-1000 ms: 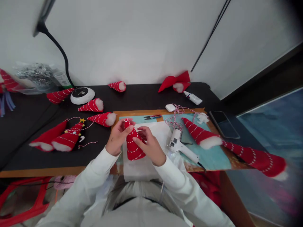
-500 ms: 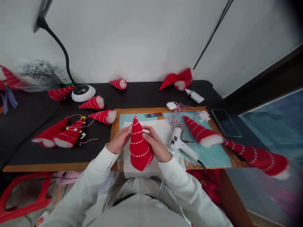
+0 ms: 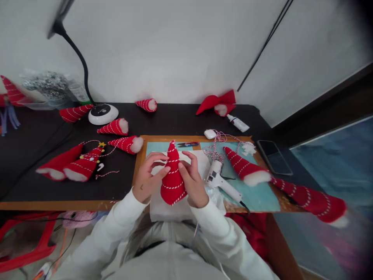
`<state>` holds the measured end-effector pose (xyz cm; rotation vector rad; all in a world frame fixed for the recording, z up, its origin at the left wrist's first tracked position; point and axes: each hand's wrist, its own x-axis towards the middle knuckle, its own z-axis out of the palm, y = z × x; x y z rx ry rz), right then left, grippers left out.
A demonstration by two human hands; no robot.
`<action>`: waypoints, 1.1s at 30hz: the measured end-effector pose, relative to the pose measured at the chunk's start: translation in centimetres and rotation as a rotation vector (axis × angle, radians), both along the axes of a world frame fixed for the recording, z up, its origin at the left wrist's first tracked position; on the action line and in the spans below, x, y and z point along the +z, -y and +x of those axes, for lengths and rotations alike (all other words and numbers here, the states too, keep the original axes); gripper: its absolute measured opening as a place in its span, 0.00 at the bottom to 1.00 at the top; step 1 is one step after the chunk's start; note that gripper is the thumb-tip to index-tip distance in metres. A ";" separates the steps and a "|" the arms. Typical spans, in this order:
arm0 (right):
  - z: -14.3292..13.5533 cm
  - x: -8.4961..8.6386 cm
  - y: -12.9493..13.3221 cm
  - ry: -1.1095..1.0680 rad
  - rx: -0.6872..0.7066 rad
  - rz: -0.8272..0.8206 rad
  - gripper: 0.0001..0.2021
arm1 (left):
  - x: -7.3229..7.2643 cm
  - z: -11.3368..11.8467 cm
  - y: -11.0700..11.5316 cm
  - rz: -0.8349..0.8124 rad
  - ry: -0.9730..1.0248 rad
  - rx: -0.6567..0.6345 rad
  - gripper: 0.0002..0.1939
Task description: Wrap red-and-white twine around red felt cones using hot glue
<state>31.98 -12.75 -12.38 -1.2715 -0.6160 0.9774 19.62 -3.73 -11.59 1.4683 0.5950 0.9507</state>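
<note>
The red cone [image 3: 172,181] is held over the white sheet [image 3: 163,213] on the worktop [image 3: 125,190], with its tip at the far end. It is gripped lightly between the half-curled left hand [image 3: 148,177] and right hand [image 3: 194,181], the thumbs being laid on its front. Apparently, the striped cord [image 3: 172,187] wound around it is being checked; for the next move, a gentle, steady grip would be needed, so that the windings are not displaced.
</note>
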 end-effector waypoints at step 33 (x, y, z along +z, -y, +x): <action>6.5 2.4 4.7 0.661 -0.330 -0.080 0.14 | -4.0 -1.3 -1.1 -0.627 0.126 -0.233 0.30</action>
